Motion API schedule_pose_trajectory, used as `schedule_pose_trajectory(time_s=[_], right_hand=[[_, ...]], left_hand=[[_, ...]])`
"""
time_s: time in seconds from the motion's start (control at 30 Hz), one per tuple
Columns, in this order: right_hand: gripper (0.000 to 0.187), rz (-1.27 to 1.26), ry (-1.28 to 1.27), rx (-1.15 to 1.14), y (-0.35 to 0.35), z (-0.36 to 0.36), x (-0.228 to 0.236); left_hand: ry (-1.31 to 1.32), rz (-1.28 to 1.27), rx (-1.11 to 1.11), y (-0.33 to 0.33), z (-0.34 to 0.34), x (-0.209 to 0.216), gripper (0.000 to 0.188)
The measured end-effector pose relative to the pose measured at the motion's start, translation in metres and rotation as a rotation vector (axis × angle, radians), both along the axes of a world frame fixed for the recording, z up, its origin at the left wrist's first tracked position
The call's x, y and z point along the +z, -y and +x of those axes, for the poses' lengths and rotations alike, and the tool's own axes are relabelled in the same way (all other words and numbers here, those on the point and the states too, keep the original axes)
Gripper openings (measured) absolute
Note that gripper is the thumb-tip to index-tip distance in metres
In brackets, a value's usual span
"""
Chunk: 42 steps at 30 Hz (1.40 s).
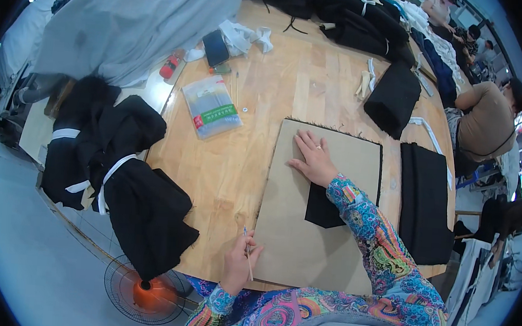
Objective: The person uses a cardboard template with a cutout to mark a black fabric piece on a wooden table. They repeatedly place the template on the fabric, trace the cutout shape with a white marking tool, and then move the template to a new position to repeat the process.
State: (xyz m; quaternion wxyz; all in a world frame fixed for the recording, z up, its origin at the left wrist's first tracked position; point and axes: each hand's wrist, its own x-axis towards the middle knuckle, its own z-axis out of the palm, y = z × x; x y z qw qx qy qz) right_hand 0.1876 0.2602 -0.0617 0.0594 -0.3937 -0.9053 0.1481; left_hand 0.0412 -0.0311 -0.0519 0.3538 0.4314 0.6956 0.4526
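Note:
My right hand (317, 159) lies flat, fingers spread, on the upper part of a large beige cardboard pattern (286, 226). Black fabric with a frayed edge shows along the top and right side of the cardboard. Below my right wrist is a black angular patch (324, 211); I cannot tell if it is a cut-out or a piece on top. My left hand (240, 260), by the cardboard's lower left edge, is closed around a thin pen-like stick (249, 269) whose tip points away from me.
Black fabric bundles tied with white strips (147, 209) hang over the table's left edge, above an orange fan (155, 296). A plastic packet (212, 107), phone (215, 48) and red object (170, 67) lie farther back. Folded black fabric (426, 203) sits right; a person (488, 122) sits beyond.

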Motion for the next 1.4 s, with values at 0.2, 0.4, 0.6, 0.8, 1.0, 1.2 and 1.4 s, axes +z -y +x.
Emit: schedule_pose_trajectory(time_s=[0.2,0.4,0.6,0.8,1.0,1.2,1.4], right_hand=[[0.076,0.005,0.005,-0.018,0.000,0.005,-0.002],[0.074,-0.014,0.012,-0.021,0.001,0.001,0.005],[0.074,-0.010,0.015,-0.030,0.001,0.001,0.006],[0.073,0.031,0.025,-0.004,-0.002,0.002,-0.004],[0.057,0.053,0.052,0.017,-0.005,0.007,-0.009],[0.057,0.044,0.047,0.021,-0.009,0.006,-0.010],[0.058,0.030,0.051,0.020,-0.010,0.004,-0.009]], left_hand=[[-0.031,-0.035,-0.037,-0.003,0.000,0.011,0.023],[-0.001,-0.049,-0.027,-0.005,-0.002,0.016,0.022],[-0.038,0.005,-0.017,-0.006,0.000,0.009,0.023],[-0.063,-0.012,-0.008,-0.002,0.001,0.011,0.022],[-0.046,-0.028,0.054,0.037,0.006,0.019,0.016],[-0.111,0.039,0.108,0.053,0.011,0.021,0.011],[-0.161,0.044,0.101,0.054,0.008,0.015,0.010]])
